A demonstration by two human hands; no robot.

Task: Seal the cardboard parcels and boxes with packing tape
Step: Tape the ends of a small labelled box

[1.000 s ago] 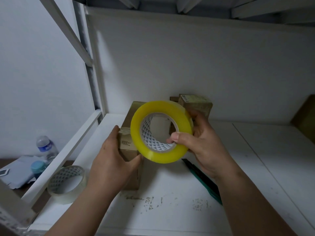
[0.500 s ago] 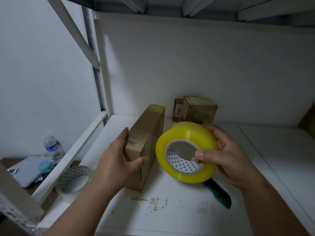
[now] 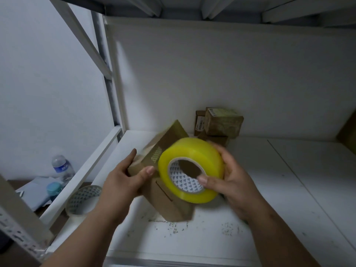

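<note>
A flat brown cardboard parcel point(image 3: 165, 199) is tilted up on the white shelf point(image 3: 289, 189), one corner down. My left hand point(image 3: 123, 180) grips its upper left edge, thumb on the front face. My right hand point(image 3: 231, 182) holds a wide yellow roll of packing tape point(image 3: 192, 151) in front of the parcel, thumb across the cardboard core and fingers round the far rim. The roll hides the parcel's middle.
Small brown boxes point(image 3: 221, 122) are stacked against the back wall. A clear tape roll point(image 3: 82, 199) lies at the shelf's left edge. Beyond the white frame rail point(image 3: 86, 170), a water bottle point(image 3: 61, 166) and papers sit lower down. Another brown box point(image 3: 348, 132) pokes in at right.
My left hand has tipped the parcel from standing on its edge to a slant. The tape roll moved down and to the right, now in front of the parcel.
</note>
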